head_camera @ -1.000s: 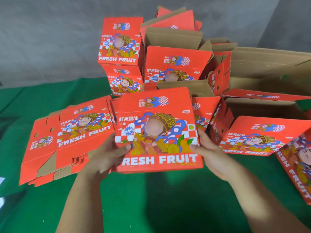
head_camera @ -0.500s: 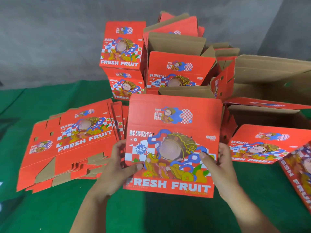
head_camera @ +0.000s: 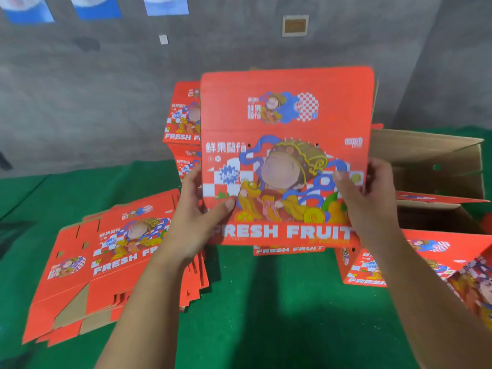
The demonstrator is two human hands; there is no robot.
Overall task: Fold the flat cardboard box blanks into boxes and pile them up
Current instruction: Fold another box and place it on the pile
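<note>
Pinching box [head_camera: 286,155] edges, left hand [head_camera: 191,222] and right hand [head_camera: 370,206]; top flap above grip risking flopping, buckling.

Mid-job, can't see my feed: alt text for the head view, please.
Both hands, left and right, hold a flat red printed cardboard box blank upright by its side edges. A stack of flat red blanks lies left on the green cloth; folded red boxes stand behind.
</note>
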